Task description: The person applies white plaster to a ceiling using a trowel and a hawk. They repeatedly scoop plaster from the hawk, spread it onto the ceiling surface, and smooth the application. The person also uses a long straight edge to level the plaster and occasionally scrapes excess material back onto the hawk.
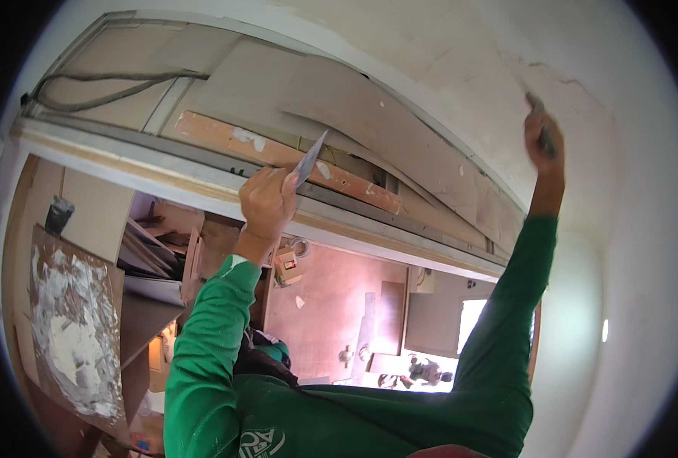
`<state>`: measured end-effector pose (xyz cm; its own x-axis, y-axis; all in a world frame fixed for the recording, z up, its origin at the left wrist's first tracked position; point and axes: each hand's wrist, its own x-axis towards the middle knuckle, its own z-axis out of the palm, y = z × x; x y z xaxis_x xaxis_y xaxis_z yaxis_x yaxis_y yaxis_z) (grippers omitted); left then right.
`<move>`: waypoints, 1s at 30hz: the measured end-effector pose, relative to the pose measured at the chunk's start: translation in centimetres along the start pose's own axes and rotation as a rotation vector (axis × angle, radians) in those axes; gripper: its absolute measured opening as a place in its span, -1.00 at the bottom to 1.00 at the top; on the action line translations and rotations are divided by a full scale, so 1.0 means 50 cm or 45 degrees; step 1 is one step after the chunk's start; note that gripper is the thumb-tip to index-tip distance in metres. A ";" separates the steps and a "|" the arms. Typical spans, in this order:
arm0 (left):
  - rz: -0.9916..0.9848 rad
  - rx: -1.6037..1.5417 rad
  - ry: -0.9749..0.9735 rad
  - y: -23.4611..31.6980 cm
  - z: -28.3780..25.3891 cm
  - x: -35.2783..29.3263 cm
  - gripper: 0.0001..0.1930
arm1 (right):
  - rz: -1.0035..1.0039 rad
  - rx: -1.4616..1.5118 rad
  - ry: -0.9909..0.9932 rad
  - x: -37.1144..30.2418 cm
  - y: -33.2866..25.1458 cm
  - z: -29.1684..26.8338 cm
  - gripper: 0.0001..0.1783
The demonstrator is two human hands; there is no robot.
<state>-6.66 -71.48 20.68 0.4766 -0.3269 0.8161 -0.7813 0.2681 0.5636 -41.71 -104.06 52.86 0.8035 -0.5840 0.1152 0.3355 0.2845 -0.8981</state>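
Observation:
My left hand (265, 202) is closed round a putty knife, its pale thin blade (310, 159) pointing up and right. The knife is in front of an orange-brown plank (278, 159) that has white smears on it. Raised far to the right, my right hand (547, 149) grips a second putty knife (535, 101) by its dark handle. Its tip is up against or near the pale ceiling (461, 57); contact cannot be made out. A rough, curved crack line (568, 79) runs across the plaster close by.
A recess with loose grey-brown sheets (354, 99) and a dark looped cable (110, 80) lies above a pale frame edge (125, 164). Lower left is a board smeared with white putty (75, 336). Far below, a box (286, 265) rests on the reddish floor (331, 305).

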 end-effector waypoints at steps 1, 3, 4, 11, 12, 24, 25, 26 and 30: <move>0.010 -0.028 0.019 0.005 0.005 0.004 -0.74 | -0.019 -0.257 -0.024 -0.066 0.050 0.014 -0.68; -0.076 -0.029 0.075 0.013 -0.002 0.017 -0.72 | 0.016 -0.620 0.553 -0.143 0.193 0.136 -0.68; -0.144 -0.006 0.079 0.011 0.002 0.014 -0.71 | -0.024 -0.538 0.730 -0.168 0.278 0.246 -0.73; -1.571 -1.625 0.002 0.025 -0.043 0.005 -0.47 | -0.108 -2.169 0.186 -0.333 0.494 0.584 -0.57; -1.675 -1.939 -0.016 0.078 -0.088 0.014 -0.47 | -0.284 -2.341 0.017 -0.347 0.507 0.607 -0.48; -1.423 -2.103 0.200 0.202 -0.439 0.061 -0.52 | 0.002 -2.199 0.289 -0.305 0.544 0.639 -0.64; -1.431 -1.980 0.297 0.194 -0.459 0.074 -0.50 | 0.217 -1.784 0.394 -0.305 0.542 0.650 -0.70; -1.323 -1.903 0.354 0.175 -0.473 0.083 -0.49 | 0.159 -1.232 0.332 -0.318 0.542 0.674 -0.74; -1.067 -1.585 0.590 0.129 -0.513 0.116 -0.44 | 0.251 -0.611 0.167 -0.372 0.558 0.790 -0.67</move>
<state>1.39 -48.42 32.33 0.8476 -0.5267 0.0641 0.4574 0.7865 0.4150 -27.90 -55.24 42.42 0.7499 -0.6538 -0.1014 -0.1028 0.0363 -0.9940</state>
